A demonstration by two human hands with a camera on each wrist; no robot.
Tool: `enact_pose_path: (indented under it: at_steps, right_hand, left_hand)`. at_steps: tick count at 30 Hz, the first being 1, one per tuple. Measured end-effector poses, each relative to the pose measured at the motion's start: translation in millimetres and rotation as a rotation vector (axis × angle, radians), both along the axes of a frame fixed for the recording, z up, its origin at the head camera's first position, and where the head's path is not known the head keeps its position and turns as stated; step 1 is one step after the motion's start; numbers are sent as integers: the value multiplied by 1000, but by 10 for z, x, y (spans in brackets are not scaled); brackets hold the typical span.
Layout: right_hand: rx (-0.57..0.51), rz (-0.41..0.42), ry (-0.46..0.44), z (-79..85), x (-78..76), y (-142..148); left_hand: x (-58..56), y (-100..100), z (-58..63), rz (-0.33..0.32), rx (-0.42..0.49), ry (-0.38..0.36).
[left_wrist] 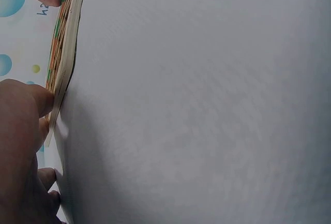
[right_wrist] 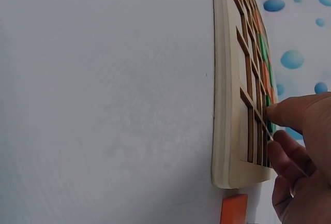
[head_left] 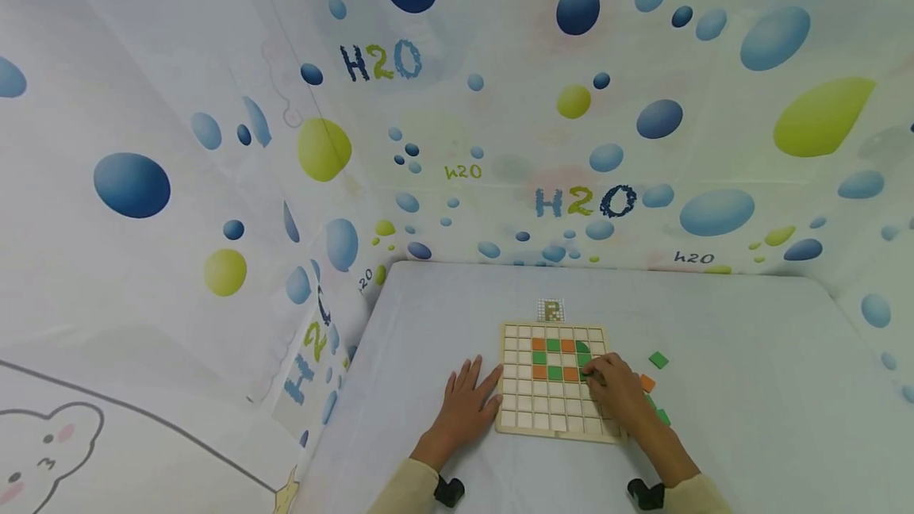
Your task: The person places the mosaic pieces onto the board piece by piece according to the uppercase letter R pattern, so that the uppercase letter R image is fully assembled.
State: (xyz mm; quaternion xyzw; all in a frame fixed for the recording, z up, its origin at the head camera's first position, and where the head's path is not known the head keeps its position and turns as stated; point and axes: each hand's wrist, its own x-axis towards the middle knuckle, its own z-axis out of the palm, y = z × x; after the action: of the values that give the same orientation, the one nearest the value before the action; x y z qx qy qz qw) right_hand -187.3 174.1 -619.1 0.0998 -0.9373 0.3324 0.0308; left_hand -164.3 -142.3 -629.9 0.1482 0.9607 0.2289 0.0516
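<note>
A wooden grid board (head_left: 524,405) lies flat on the table, with orange tiles (head_left: 539,372) and green tiles (head_left: 554,373) set in several of its squares. A green piece with a rounded corner (head_left: 582,347) fills one square towards the upper right. My left hand (head_left: 467,404) rests palm down at the left of the board, fingers spread, thumb and forefinger touching its edge. At the right side, my right hand (head_left: 621,393) pinches a small green tile (head_left: 585,376) at a square beside an orange one; the fingers hide most of it.
A small pattern card (head_left: 551,310) lies just beyond the board's far edge. Right of the board are a loose green tile (head_left: 658,359), an orange tile (head_left: 647,383) and further green tiles (head_left: 663,416) partly behind the right hand. White cloth (head_left: 771,403) covers the table.
</note>
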Motion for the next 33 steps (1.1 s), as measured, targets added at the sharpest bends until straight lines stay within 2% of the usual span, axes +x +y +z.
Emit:
enact_pose_path:
  at_steps: [6,12,18,25,33]
  right_hand:
    - [-52,-15,0,-6,38,56]
    - [3,-99,-14,-57,46,254]
    - [40,-192,-88,-51,85,550]
    - [65,-205,-194,-41,106,816]
    - [23,-190,-182,-51,102,880]
  left_hand:
    - [5,-3,-2,-2,4,4]
    - [0,-12,5,-14,-1,13]
    - [8,-4,-1,-4,-17,-7]
    - [12,-12,-19,-6,10,-9]
    - [8,-7,2,-6,0,-13]
